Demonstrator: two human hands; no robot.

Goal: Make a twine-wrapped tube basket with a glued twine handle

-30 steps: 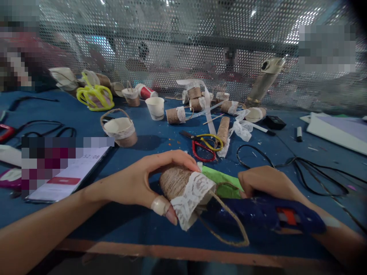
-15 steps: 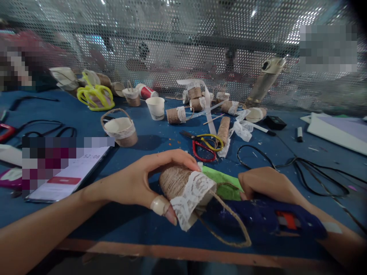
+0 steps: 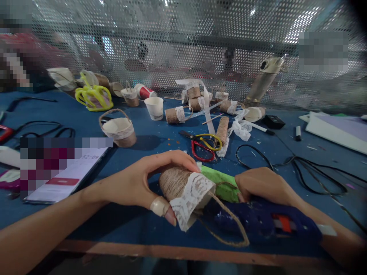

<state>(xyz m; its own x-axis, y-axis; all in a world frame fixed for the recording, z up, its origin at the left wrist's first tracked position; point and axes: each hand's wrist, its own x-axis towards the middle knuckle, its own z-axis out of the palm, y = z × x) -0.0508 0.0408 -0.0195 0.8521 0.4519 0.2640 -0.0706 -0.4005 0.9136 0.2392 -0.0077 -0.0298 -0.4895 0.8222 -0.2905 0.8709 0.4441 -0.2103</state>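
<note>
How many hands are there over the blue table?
2: the left hand curls around a twine-wrapped cup, and the right hand holds a blue tool. Hands behind the mesh, if any, are too blurred to tell.

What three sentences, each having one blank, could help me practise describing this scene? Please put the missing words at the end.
1. The left hand holds a twine-wrapped cup trimmed with white ____.
2. The right hand holds a glue gun whose body is dark ____.
3. The scissors have one red handle loop and one ____ handle loop.
Missing words: lace; blue; yellow.
</note>
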